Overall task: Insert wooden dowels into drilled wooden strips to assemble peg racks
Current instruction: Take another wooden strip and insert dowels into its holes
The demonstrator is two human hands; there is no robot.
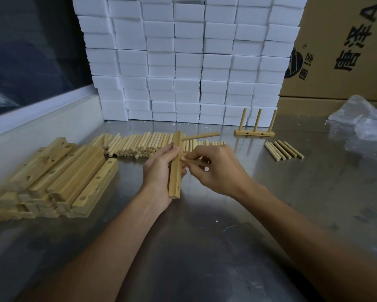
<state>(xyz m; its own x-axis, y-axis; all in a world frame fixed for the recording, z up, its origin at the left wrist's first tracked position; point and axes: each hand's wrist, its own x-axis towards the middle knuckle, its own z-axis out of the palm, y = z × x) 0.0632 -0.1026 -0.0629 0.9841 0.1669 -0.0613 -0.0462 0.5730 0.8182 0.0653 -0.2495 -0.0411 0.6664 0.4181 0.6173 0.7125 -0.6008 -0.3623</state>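
Stack of drilled strips [59, 177] lies left of the held strip [175, 168] on the tabletop [205, 247]. Left hand [159, 171] grips that strip upright; 1 dowel [201, 135] projects near its top. Right hand [215, 168] pinches a second dowel [188, 160] at its middle hole. Finished rack [254, 132] with 3 pegs stands far right.

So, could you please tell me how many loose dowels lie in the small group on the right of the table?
6, side by side on the table, right of the hands and just in front of the finished rack. None seems hidden.
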